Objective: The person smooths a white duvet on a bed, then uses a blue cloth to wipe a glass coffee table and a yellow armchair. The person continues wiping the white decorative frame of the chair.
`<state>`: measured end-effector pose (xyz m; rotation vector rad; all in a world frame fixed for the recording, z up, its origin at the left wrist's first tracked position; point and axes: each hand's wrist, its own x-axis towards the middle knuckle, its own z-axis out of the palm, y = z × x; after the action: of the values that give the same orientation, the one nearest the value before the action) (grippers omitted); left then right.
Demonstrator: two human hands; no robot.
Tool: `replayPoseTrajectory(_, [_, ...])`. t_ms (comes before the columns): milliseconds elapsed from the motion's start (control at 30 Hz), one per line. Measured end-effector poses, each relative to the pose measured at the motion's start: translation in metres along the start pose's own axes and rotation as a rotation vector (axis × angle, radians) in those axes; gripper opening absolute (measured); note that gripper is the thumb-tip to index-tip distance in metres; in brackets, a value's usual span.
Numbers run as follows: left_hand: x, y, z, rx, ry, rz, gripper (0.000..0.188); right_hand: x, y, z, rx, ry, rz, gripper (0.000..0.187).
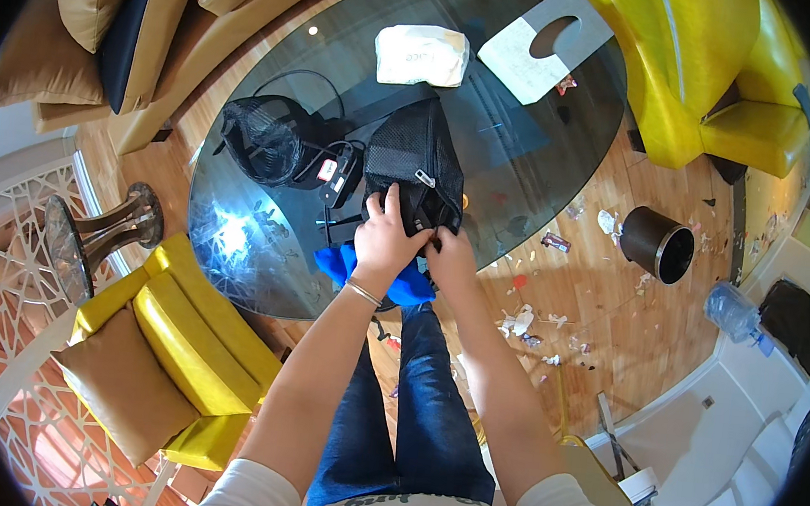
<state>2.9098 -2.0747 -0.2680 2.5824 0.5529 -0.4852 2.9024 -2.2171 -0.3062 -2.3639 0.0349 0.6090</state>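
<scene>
A black mesh bag (413, 138) with a zipper lies near the front edge of the dark glass table (526, 191). My left hand (387, 242) is on the bag's near left part, its fingers bent over the dark fabric and its thumb toward the right hand. Close beside it, my right hand (451, 257) pinches the bag's near right edge with curled fingers. What lies inside the bag between my hands is too dark to make out. Blue cloth (410, 286) sits under my wrists at the table edge.
Left of the bag are a black mesh-covered round object (270, 140) and a dark device with cables (337, 184). Farther back lie a white package (422, 55) and a grey-white board with an oval hole (528, 57). Litter and a dark bin (656, 244) are on the right floor.
</scene>
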Motion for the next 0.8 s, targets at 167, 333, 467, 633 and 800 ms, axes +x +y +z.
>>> replayPoseTrajectory(167, [0.004, -0.008, -0.002, -0.019, -0.072, 0.024, 0.101, 0.001, -0.007, 0.009, -0.04, -0.027, -0.026, 0.02])
replayPoseTrajectory(333, [0.006, -0.005, -0.009, -0.037, -0.157, -0.003, 0.103, 0.002, -0.001, 0.02, 0.012, 0.023, -0.032, 0.019])
replayPoseTrajectory(467, [0.005, -0.004, -0.013, -0.1, -0.135, -0.006, 0.101, 0.007, 0.007, 0.019, 0.103, -0.013, -0.041, 0.019])
replayPoseTrajectory(633, [0.009, -0.013, -0.017, -0.194, -0.065, 0.055, 0.096, 0.002, 0.005, 0.01, 0.233, 0.065, -0.042, 0.016])
replayPoseTrajectory(800, [0.015, -0.003, -0.025, -0.189, -0.104, 0.018, 0.093, 0.006, 0.015, 0.0, 0.286, 0.227, 0.013, 0.014])
